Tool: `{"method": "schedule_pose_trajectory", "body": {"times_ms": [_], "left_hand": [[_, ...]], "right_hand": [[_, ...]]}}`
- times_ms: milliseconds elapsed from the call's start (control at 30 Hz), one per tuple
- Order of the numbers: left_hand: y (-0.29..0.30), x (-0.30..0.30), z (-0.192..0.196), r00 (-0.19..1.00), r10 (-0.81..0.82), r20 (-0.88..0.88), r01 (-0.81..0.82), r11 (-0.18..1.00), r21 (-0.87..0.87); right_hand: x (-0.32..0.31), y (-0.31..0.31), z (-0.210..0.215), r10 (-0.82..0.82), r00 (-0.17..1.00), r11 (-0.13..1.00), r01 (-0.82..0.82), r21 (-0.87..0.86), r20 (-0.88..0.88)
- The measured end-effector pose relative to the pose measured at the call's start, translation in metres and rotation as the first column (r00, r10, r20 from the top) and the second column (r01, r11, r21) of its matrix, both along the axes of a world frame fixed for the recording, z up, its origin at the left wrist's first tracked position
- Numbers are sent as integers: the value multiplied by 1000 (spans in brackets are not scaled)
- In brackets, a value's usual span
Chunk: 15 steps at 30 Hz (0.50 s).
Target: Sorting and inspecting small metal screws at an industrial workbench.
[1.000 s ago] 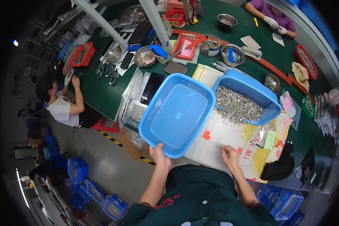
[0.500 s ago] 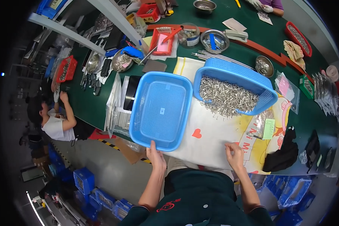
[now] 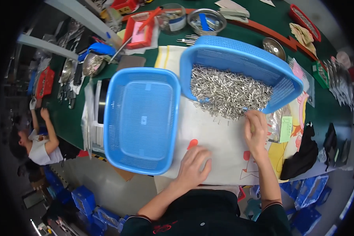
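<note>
The right hand [image 3: 257, 131] is reaching, fingers loosely open, into the edge of the pile of metal pins [image 3: 228, 92] spilling from the tilted blue basket [image 3: 244, 59]. The left hand [image 3: 192, 167] is lying flat, holding nothing, on the white sheet [image 3: 216, 145], just beside the empty blue basket [image 3: 139, 118].

a small pale green rectangular label [image 3: 286, 129] is seen right of centre, lying on a clear plastic bag [image 3: 277, 122]. a small white square label [image 3: 144, 120] is fixed at the middle of the empty blue basket [image 3: 141, 118], left of centre. clear plastic packages [image 3: 344, 84] are ranged along the right edge.
</note>
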<state>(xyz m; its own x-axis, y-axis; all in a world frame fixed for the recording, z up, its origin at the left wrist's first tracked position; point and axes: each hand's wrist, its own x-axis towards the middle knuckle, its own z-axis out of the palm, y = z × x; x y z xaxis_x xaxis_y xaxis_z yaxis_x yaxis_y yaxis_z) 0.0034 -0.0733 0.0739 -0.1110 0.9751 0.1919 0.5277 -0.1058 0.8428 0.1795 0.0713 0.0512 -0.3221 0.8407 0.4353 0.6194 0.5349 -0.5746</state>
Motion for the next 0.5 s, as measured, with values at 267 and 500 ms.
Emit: {"method": "schedule_pose_trajectory", "body": {"times_ms": [267, 500], "left_hand": [[133, 22, -51, 883, 142, -448, -15, 961, 276], [117, 22, -72, 868, 44, -494, 111, 953, 280]], "right_hand": [[-18, 27, -22, -44, 967, 978, -10, 207, 253], [-13, 13, -49, 90, 977, 966, -133, 221, 194]]}}
